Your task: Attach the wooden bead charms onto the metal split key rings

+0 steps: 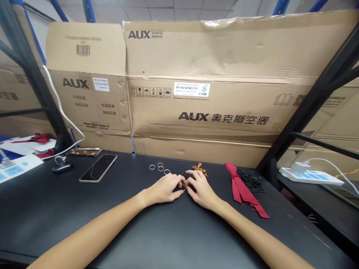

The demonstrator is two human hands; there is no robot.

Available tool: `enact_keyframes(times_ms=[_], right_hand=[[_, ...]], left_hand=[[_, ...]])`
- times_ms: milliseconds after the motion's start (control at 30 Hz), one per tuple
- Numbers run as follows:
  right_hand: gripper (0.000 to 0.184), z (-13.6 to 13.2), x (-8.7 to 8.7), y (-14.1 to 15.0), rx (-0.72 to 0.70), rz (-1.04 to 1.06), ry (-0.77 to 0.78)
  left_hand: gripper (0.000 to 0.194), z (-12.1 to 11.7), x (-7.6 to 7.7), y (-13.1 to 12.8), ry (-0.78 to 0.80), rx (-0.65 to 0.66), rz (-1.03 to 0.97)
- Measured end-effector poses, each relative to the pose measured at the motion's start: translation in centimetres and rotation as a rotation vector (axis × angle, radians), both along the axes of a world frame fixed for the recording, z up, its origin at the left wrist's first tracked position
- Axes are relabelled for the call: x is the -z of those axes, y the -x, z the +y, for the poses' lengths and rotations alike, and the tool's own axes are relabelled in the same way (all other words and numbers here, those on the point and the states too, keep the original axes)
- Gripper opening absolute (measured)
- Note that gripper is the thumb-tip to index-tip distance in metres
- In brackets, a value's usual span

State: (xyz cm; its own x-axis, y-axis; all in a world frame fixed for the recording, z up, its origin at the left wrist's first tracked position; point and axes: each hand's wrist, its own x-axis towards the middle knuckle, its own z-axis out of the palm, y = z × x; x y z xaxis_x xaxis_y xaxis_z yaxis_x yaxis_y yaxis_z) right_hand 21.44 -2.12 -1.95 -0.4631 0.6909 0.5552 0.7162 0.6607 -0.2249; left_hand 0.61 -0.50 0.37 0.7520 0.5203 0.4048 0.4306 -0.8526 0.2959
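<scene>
The left hand [167,188] and right hand [203,191] meet midway across a black desk [168,231], fingertips pinched close on a small brown beaded piece [184,184], which they partly hide. Nearer the far edge lie 4 metal rings [160,170] and a brown bead cluster [199,169]. Red ribbon [238,184] and black pieces [252,182] lie by the right edge, a phone [98,169] near the far-left corner. Cardboard [196,108] blocks the far edge.

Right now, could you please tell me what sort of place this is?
It looks like a workshop or storeroom workstation: black metal frames flank the black tabletop, AUX-printed cardboard stands behind it, and a power strip sits at right.
</scene>
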Motion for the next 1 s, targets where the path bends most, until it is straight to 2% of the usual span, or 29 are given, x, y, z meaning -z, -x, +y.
enact_keyframes(times_ms=[167,333,500,667,767,1000], right_hand=[[0.008,-0.2,0.1,0.3,-0.051,0.069,0.043],[0.008,-0.4,-0.2,0.5,-0.074,0.103,0.069],[0.02,-0.4,-0.2,0.4,-0.02,0.036,0.053],[0.013,-0.3,-0.2,0.2,0.045,-0.026,0.039],[0.007,-0.3,-0.2,0.1,0.033,-0.033,0.028],[0.008,-0.4,-0.2,0.3,-0.057,0.008,0.064]], left_hand=[[0.01,0.0,0.1,-0.2,-0.092,-0.049,0.021],[0.008,0.2,0.5,-0.3,-0.121,-0.103,0.031],[0.012,0.5,0.5,-0.3,-0.083,-0.045,0.038],[0.009,0.9,0.6,0.2,-0.01,0.008,0.039],[0.01,1.0,0.5,0.3,-0.01,-0.008,0.044],[0.012,0.2,0.1,0.2,-0.072,-0.007,0.018]])
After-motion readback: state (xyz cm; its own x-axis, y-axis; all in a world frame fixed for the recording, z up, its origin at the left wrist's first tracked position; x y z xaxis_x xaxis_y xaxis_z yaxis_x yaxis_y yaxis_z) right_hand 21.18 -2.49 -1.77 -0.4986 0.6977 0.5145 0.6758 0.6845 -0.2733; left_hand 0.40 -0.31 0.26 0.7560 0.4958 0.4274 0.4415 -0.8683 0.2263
